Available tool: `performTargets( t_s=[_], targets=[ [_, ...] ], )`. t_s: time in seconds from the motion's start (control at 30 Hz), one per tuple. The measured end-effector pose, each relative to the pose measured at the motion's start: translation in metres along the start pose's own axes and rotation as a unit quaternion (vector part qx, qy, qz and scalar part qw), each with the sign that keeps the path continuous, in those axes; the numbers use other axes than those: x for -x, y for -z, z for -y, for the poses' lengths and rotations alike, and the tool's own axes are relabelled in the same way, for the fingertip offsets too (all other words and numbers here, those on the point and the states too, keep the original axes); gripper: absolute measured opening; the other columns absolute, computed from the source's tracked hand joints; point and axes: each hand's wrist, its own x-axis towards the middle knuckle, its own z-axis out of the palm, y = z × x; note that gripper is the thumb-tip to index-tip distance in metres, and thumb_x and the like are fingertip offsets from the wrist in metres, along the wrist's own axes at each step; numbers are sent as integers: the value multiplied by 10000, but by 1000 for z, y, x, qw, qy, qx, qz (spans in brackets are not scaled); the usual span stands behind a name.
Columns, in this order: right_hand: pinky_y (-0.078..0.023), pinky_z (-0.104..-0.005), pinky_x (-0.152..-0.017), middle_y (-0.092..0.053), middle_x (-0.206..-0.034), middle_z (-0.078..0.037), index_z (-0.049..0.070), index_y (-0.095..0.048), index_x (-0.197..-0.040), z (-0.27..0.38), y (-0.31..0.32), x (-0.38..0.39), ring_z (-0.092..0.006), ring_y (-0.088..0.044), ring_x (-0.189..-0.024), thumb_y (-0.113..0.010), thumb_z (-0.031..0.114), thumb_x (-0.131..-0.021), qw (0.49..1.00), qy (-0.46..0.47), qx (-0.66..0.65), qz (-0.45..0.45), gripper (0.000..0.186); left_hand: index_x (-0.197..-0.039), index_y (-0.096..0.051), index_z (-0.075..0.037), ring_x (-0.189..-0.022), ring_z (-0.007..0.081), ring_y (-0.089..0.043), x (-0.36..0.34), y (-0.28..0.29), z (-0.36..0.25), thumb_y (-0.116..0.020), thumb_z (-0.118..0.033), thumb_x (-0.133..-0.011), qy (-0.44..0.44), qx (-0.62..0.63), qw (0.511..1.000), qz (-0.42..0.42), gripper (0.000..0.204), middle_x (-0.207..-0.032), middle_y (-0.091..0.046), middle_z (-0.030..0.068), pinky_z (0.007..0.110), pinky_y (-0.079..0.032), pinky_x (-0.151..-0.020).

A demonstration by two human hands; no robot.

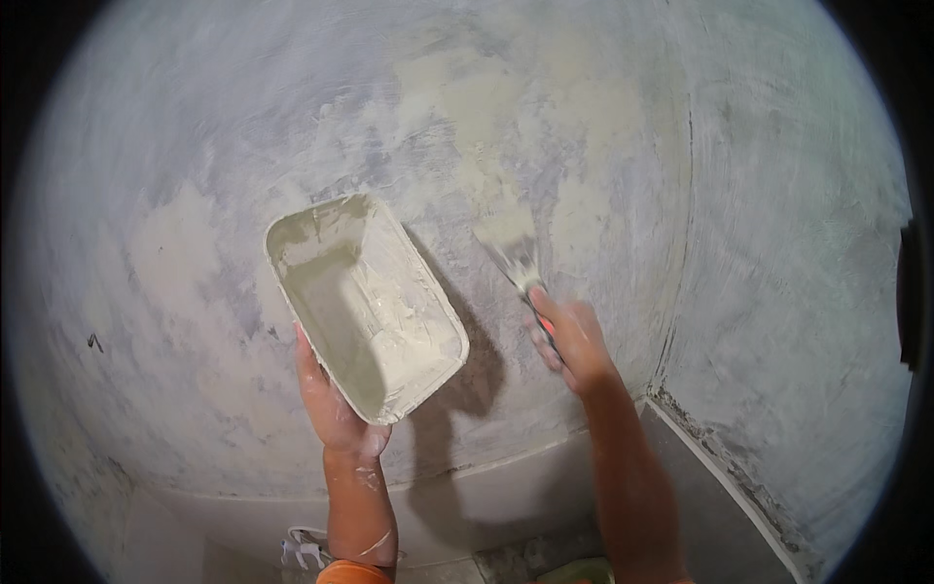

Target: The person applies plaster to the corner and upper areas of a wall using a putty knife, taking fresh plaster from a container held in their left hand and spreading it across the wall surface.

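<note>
One rectangular, off-white tub [321,234] sits tilted in a person's left hand [336,414] before a patchy gray wall [214,136], its open top facing the viewer and pale paste [413,336] coating its right inner side. The left hand holds the tub from the near left, most of its fingers hidden behind it. To the right, the right hand [574,341] has its fingers clamped on the handle of a putty knife [520,268], whose blurred, paste-smeared blade points far and left at a pale patch; contact cannot be told. An orange sleeve [355,572] and a white fixture [306,553] show at near left.
</note>
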Motion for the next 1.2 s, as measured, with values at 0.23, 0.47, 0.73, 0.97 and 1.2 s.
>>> performTargets(
  t_s=[0.23,0.47,0.73,0.97,1.2],
  targets=[
    [-261,-252,-406,-536,-593,17,47,-647,-759,46,13,33,-60,-402,-442,-665,395,-960,979,99,150,-97,403,-1475,-463,-43,-1253,259,-590,4,-15,-2,-408,-559,-1056,3,25,1000,1,667,-1412,-569,100,416,-493,-1053],
    [-293,-275,-403,-507,-560,7,53,-611,-713,164,-65,-17,-64,-391,-421,-650,437,-976,983,167,78,-20,468,-1466,-476,-69,-1240,260,-603,-6,-43,6,-378,-479,-1080,-2,-4,1000,20,572,-1402,-578,89,430,-527,-1033],
    [-293,-273,-386,-471,-527,-3,48,-591,-707,-12,-27,-16,-101,-412,-408,-592,508,-1011,985,125,115,-22,551,-1470,-467,-55,-1235,249,-606,1,-20,11,-356,-522,-1081,-25,-35,999,-21,618,-1414,-570,94,398,-513,-1036],
    [-297,-286,-419,-491,-583,25,50,-622,-746,31,14,42,-80,-432,-472,-646,403,-992,979,-1,180,-99,431,-1498,-432,-36,-1299,254,-558,-1,-10,1,-349,-530,-1080,-29,-23,998,-43,652,-1431,-556,111,406,-448,-1101],
    [-283,-271,-386,-484,-551,16,70,-582,-740,161,-51,-22,-88,-385,-414,-635,454,-992,986,158,26,38,462,-1515,-410,-36,-1315,258,-544,-4,-21,-4,-348,-540,-1077,31,-20,999,-12,671,-1457,-534,119,404,-434,-1115]
  ],
)
